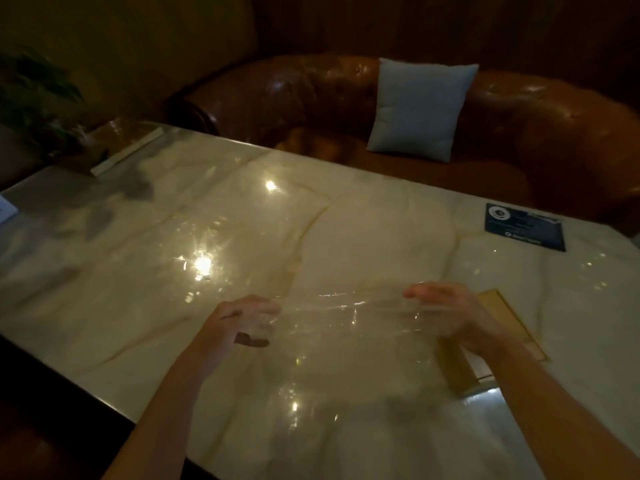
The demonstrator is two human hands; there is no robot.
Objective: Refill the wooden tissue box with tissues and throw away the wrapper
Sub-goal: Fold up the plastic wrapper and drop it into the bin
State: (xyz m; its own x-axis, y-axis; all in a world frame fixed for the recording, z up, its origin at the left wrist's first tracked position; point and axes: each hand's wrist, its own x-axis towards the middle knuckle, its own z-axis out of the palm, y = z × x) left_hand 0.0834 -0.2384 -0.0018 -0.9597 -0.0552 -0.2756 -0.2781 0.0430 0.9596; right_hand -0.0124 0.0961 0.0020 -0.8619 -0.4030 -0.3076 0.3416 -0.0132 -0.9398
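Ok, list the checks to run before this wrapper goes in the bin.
1. Wrapper held securely: ok. The left hand and right hand each grip an end above the table.
2. Wrapper empty: ok. It is clear, the marble shows through it, and no tissues are inside.
3. Wrapper bunched for carrying: not ok. It is stretched out flat between the hands.
4. Tissue box refilled and closed: cannot tell. A wooden piece lies under the right forearm, mostly hidden.
5. Bin located: not ok. No bin is in view.
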